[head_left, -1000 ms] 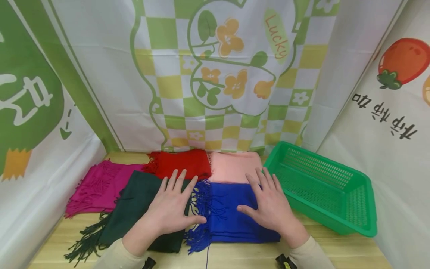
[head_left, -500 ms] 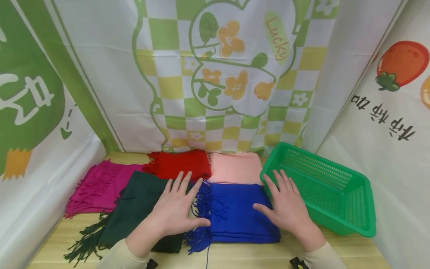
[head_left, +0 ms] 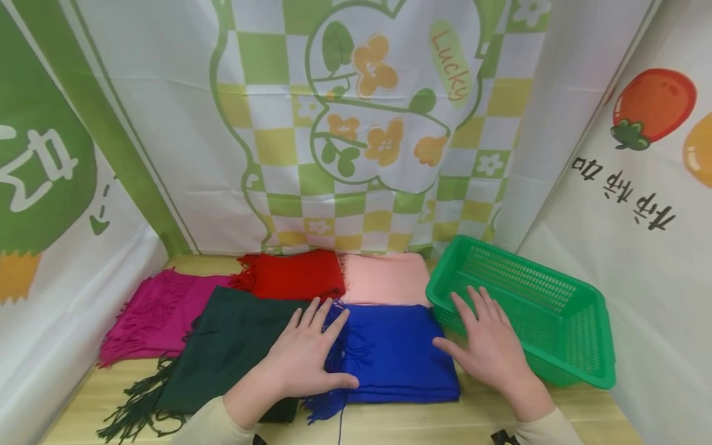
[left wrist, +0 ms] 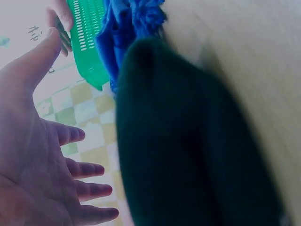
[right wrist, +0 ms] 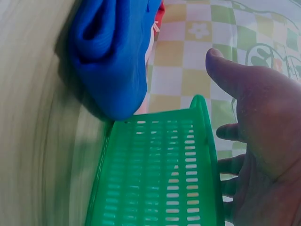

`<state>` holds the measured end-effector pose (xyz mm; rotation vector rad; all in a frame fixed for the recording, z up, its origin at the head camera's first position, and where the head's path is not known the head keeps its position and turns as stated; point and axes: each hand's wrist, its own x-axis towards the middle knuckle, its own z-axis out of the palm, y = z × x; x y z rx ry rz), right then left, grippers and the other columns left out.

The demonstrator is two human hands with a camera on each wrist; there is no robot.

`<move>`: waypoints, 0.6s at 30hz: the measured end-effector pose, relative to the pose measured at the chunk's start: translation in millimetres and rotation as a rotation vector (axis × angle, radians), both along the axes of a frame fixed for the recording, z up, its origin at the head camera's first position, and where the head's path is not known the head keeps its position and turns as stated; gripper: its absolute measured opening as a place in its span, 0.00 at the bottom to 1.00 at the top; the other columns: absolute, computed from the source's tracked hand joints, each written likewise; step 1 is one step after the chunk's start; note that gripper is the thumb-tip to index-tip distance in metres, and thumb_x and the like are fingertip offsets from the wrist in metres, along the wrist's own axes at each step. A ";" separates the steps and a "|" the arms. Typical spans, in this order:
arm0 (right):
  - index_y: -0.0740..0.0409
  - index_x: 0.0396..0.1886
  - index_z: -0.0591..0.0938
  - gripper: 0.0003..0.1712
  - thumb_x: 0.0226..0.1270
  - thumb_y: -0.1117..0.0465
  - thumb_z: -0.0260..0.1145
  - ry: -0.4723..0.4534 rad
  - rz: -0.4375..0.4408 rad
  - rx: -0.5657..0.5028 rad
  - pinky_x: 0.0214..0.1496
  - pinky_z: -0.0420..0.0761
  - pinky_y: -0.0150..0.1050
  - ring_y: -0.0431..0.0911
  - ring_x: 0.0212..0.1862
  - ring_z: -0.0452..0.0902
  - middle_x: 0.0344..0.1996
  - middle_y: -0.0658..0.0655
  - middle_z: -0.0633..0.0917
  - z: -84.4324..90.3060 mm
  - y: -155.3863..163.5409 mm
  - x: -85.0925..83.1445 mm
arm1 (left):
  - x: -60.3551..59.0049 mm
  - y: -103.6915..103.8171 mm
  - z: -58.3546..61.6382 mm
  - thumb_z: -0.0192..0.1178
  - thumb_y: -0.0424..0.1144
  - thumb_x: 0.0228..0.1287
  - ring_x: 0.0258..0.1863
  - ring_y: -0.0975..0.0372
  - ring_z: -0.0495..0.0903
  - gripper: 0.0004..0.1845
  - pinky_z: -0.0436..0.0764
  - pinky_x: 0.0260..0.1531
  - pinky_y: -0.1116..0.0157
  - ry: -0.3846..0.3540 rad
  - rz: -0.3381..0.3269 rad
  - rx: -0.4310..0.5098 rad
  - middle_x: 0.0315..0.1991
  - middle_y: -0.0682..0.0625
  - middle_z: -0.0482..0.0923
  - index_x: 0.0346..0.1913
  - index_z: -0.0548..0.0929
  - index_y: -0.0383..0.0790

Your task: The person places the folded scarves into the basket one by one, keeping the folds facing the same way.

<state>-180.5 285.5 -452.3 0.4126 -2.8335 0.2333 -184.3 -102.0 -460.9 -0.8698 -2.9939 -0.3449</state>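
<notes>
Blue scarf [head_left: 392,352], folded into a flat rectangular stack, lies at the front centre of the wooden table [head_left: 556,408], with its fringed end turned toward the dark green scarf [head_left: 233,346] on its left. Colour is a saturated royal blue; the weave looks soft and slightly fuzzy, several layers thick at the near edge, with loose tassels and one stray thread trailing off the front.

Left hand [head_left: 308,358] rests flat across the fringe where the blue and dark green scarves meet, fingers straight and spread, gripping nothing. Right hand [head_left: 489,346] is likewise flat and spread, holding nothing, placed at the right edge of the blue scarf and over the near wall of the green basket [head_left: 578,364]; whether the palm touches the basket rim cannot be told.

Assessment: to handle the stack well, both hands should take it from opposite ends, fingers slid under the bottom layer, so that the folds do not slip apart. The fringe should be gathered in first, as it is tangled against the neighbouring scarf.

Behind it lie a red scarf [head_left: 297,275] and a pink scarf [head_left: 384,278], touching it; a magenta scarf [head_left: 156,312] lies at far left. Printed cloth backdrop [head_left: 356,123] encloses the table.
</notes>
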 end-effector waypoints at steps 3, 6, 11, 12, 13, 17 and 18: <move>0.60 0.87 0.67 0.58 0.73 0.27 0.71 -0.002 -0.012 -0.006 0.82 0.58 0.73 0.74 0.86 0.50 0.84 0.75 0.63 -0.7 3.8 2.5 | -0.1 2.1 -1.3 0.63 0.85 0.57 0.88 0.34 0.49 0.66 0.58 0.78 0.26 -0.024 -0.016 0.010 0.89 0.36 0.53 0.90 0.61 0.47; 0.61 0.86 0.69 0.56 0.74 0.28 0.71 0.005 -0.020 -0.012 0.81 0.60 0.74 0.75 0.85 0.53 0.83 0.75 0.65 -1.8 6.7 4.9 | -0.8 3.8 -3.9 0.63 0.85 0.57 0.88 0.34 0.49 0.66 0.60 0.76 0.24 -0.050 -0.034 0.019 0.89 0.36 0.53 0.90 0.61 0.47; 0.62 0.81 0.75 0.51 0.73 0.33 0.75 0.074 -0.028 -0.040 0.78 0.65 0.75 0.74 0.81 0.61 0.79 0.75 0.70 -6.5 11.0 6.5 | -2.3 4.8 -8.6 0.61 0.86 0.58 0.88 0.34 0.48 0.66 0.61 0.75 0.24 -0.103 -0.057 0.021 0.90 0.36 0.51 0.90 0.60 0.48; 0.62 0.79 0.76 0.50 0.72 0.34 0.76 0.095 -0.029 -0.046 0.77 0.67 0.74 0.74 0.80 0.63 0.78 0.75 0.72 -7.8 11.8 6.6 | -2.5 4.9 -9.2 0.61 0.86 0.58 0.88 0.34 0.48 0.66 0.62 0.75 0.24 -0.111 -0.064 0.023 0.90 0.35 0.51 0.90 0.60 0.48; 0.63 0.78 0.78 0.48 0.71 0.35 0.77 0.116 -0.031 -0.052 0.76 0.68 0.74 0.73 0.79 0.65 0.76 0.75 0.74 -9.1 12.5 6.6 | -2.6 5.0 -10.0 0.60 0.86 0.58 0.88 0.34 0.48 0.66 0.61 0.75 0.24 -0.119 -0.070 0.021 0.90 0.35 0.51 0.91 0.60 0.48; 0.65 0.71 0.82 0.43 0.70 0.39 0.80 0.184 -0.031 -0.066 0.70 0.76 0.72 0.72 0.72 0.74 0.71 0.74 0.79 -13.2 13.5 6.0 | -3.0 5.9 -11.6 0.59 0.87 0.59 0.88 0.34 0.49 0.66 0.62 0.76 0.25 -0.142 -0.098 0.016 0.89 0.35 0.52 0.90 0.61 0.48; 0.65 0.69 0.83 0.41 0.70 0.39 0.80 0.190 -0.033 -0.070 0.68 0.77 0.72 0.72 0.71 0.76 0.69 0.74 0.80 -13.5 13.2 5.8 | -2.9 6.0 -11.7 0.59 0.87 0.59 0.88 0.34 0.49 0.66 0.62 0.76 0.25 -0.147 -0.104 0.014 0.89 0.35 0.52 0.90 0.61 0.48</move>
